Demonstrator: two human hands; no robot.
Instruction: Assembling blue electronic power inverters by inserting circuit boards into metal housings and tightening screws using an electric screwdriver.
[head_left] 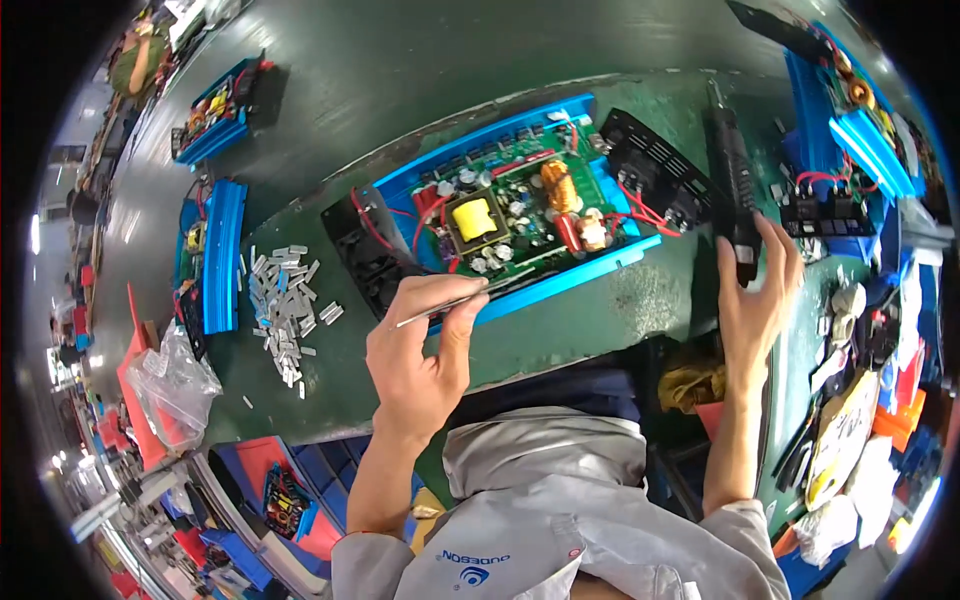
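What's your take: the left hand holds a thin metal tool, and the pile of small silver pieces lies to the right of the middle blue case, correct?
Not quite: the head view shows the pile of small silver pieces to the left of the middle blue case. The left hand does hold a thin metal tool.

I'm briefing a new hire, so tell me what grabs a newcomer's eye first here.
The open blue case in the middle, with its bright yellow block, comes first. Left of it lies a pile of small silver pieces. Right of it, the right hand is at the end of a black screwdriver.
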